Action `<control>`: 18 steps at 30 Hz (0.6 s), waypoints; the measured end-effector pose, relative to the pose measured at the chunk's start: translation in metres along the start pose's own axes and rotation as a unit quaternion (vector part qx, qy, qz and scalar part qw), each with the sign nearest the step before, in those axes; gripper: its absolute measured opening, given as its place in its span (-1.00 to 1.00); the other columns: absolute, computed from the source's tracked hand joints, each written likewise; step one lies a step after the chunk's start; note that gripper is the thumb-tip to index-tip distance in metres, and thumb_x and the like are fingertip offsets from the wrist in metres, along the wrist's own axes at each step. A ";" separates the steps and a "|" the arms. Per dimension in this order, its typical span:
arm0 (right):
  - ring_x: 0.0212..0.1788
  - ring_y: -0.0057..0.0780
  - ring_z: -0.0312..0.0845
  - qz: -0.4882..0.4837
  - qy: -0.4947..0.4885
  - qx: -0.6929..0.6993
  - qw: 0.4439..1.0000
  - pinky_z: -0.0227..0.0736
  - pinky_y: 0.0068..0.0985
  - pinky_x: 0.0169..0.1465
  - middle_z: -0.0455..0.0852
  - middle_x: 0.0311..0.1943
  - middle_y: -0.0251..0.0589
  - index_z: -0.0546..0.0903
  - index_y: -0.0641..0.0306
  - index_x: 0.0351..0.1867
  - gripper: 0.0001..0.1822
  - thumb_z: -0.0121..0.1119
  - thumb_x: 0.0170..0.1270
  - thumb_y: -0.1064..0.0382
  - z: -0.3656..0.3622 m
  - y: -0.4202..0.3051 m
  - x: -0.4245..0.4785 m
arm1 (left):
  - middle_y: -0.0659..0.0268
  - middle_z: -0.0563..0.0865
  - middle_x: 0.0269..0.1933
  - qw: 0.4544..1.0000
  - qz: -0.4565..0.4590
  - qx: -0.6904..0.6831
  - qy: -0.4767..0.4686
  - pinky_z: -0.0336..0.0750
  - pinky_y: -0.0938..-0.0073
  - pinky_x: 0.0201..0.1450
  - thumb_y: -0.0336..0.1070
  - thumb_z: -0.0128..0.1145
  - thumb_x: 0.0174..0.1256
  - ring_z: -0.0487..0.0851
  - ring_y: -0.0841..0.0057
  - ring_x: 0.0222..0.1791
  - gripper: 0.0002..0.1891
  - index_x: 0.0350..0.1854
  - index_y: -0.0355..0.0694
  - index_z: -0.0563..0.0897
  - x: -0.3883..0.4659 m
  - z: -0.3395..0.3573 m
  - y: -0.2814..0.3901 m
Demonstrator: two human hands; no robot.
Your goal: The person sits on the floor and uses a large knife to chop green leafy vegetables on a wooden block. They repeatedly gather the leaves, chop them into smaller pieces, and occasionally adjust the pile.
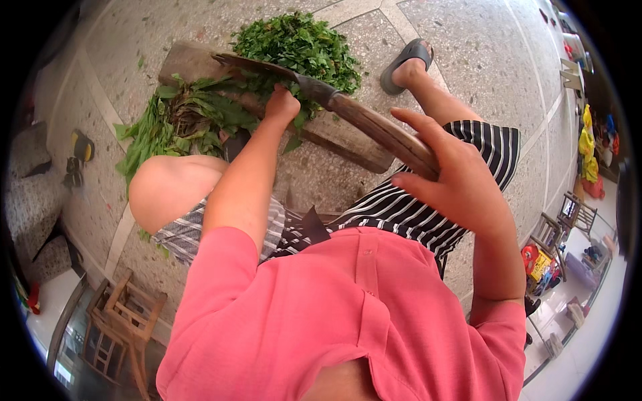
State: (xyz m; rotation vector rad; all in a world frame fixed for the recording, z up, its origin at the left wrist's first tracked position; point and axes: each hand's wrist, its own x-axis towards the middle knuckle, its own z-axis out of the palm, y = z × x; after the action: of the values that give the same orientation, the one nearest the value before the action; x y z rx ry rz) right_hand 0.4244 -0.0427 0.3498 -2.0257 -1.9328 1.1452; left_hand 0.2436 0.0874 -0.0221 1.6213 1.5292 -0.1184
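Note:
A large knife (321, 91) with a wooden handle lies slantwise over a wooden board (346, 140). Its handle end rests against the palm of my right hand (451, 170), whose thumb and fingers are spread around it rather than closed. Beside the blade, my left hand (283, 105) is closed on green leaves (258, 85) on the board. A heap of chopped greens (306, 47) sits on the floor just beyond the board. Whole leafy greens (185, 118) lie at the board's left end, partly drooping towards my knee. The blade's far edge is partly hidden among leaves.
My sandalled foot (409, 65) stands on the speckled floor right of the heap. Wooden stools (125, 311) are at the lower left, and small chairs (546, 230) at the right. Dark footwear (75, 170) lies on the left, and a yellow bag (588, 145) is at the far right.

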 end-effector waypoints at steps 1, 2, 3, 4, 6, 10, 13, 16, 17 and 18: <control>-0.15 -0.05 0.56 -0.024 0.015 -0.044 0.999 0.44 -0.30 -0.11 0.63 -0.20 -0.01 0.37 0.13 0.17 -0.35 0.31 -0.03 0.23 0.000 -0.006 0.000 | -0.13 0.60 -0.12 0.998 0.038 0.030 0.032 0.51 0.10 -0.30 -0.29 -0.08 0.22 0.60 0.05 -0.30 -0.38 0.32 -0.39 0.09 0.005 0.001 -0.001; -0.15 -0.05 0.56 -0.019 0.019 -0.039 0.999 0.44 -0.29 -0.12 0.63 -0.21 -0.01 0.38 0.13 0.16 -0.36 0.31 -0.03 0.23 0.001 -0.001 0.000 | -0.14 0.61 -0.13 0.993 0.071 0.062 0.067 0.51 0.09 -0.28 -0.27 -0.07 0.21 0.60 0.03 -0.29 -0.44 0.26 -0.41 0.22 0.010 0.001 -0.003; -0.16 -0.05 0.56 -0.016 0.020 -0.037 0.999 0.44 -0.29 -0.12 0.63 -0.23 -0.01 0.38 0.13 0.15 -0.37 0.31 -0.03 0.23 0.006 0.008 0.000 | -0.15 0.61 -0.12 0.983 0.122 0.083 0.111 0.51 0.08 -0.26 -0.26 -0.06 0.21 0.60 -0.01 -0.27 -0.52 0.16 -0.42 0.36 0.025 0.001 -0.016; -0.17 -0.05 0.56 -0.009 0.022 -0.033 0.999 0.44 -0.28 -0.12 0.64 -0.24 -0.01 0.39 0.14 0.14 -0.37 0.31 -0.04 0.23 0.012 0.023 -0.001 | -0.15 0.60 -0.11 0.981 0.130 0.070 0.127 0.51 0.08 -0.24 -0.26 -0.05 0.20 0.60 -0.03 -0.24 -0.58 0.05 -0.41 0.45 0.028 0.002 -0.016; -0.10 -0.06 0.55 0.125 -0.077 -0.030 0.989 0.42 -0.33 -0.07 0.63 -0.20 0.04 0.39 0.15 0.17 -0.34 0.33 -0.06 0.24 0.033 0.074 0.002 | -0.16 0.59 -0.07 0.986 0.101 0.010 0.132 0.51 0.09 -0.18 -0.25 -0.04 0.18 0.59 -0.07 -0.19 -0.67 -0.15 -0.40 0.58 0.026 -0.002 -0.007; -0.12 -0.02 0.55 0.195 -0.084 -0.079 0.974 0.43 -0.31 -0.07 0.64 -0.25 0.11 0.41 0.23 0.10 -0.40 0.32 -0.05 0.22 0.086 0.148 0.010 | -0.05 0.65 -0.12 0.982 -0.017 -0.159 0.099 0.52 0.12 -0.11 -0.23 -0.01 0.18 0.62 0.02 -0.13 -0.62 0.00 -0.31 0.53 -0.010 -0.016 0.029; -0.11 -0.02 0.55 0.157 -0.065 -0.035 0.985 0.41 -0.33 -0.06 0.63 -0.22 0.12 0.40 0.27 0.10 -0.41 0.30 -0.02 0.23 0.067 0.118 0.003 | -0.04 0.62 -0.07 0.999 -0.010 -0.051 -0.005 0.52 0.13 -0.08 -0.21 -0.02 0.20 0.62 0.07 -0.07 -0.50 0.18 -0.31 0.35 0.019 0.005 -0.014; -0.09 -0.04 0.54 0.058 -0.036 0.013 0.998 0.40 -0.34 -0.04 0.61 -0.18 0.07 0.38 0.23 0.15 -0.36 0.32 -0.04 0.29 0.025 0.052 -0.001 | -0.10 0.60 -0.04 0.991 -0.068 -0.110 -0.035 0.51 0.14 -0.04 -0.23 -0.06 0.20 0.60 0.09 -0.05 -0.57 0.08 -0.37 0.44 0.015 -0.006 -0.003; -0.08 -0.05 0.54 0.044 -0.030 -0.006 0.999 0.40 -0.35 -0.04 0.61 -0.17 0.05 0.38 0.23 0.16 -0.35 0.32 -0.05 0.29 0.018 0.036 -0.001 | -0.09 0.61 -0.07 0.999 -0.023 -0.040 -0.024 0.51 0.15 -0.05 -0.23 -0.08 0.21 0.60 0.10 -0.06 -0.59 0.05 -0.37 0.46 0.020 -0.005 -0.002; -0.08 -0.06 0.54 0.029 -0.024 -0.022 0.999 0.40 -0.35 -0.04 0.61 -0.16 0.04 0.38 0.22 0.16 -0.34 0.32 -0.05 0.29 0.014 0.023 -0.003 | -0.07 0.62 -0.10 0.999 0.021 0.032 -0.013 0.50 0.15 -0.05 -0.23 -0.09 0.22 0.61 0.11 -0.07 -0.61 0.02 -0.36 0.48 0.021 -0.006 0.000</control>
State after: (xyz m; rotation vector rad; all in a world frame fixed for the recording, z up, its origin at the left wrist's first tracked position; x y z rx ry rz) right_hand 0.4349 -0.0551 0.3285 -2.1097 -1.9506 1.1849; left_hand 0.2455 0.1067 -0.0311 1.6951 1.4829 -0.1660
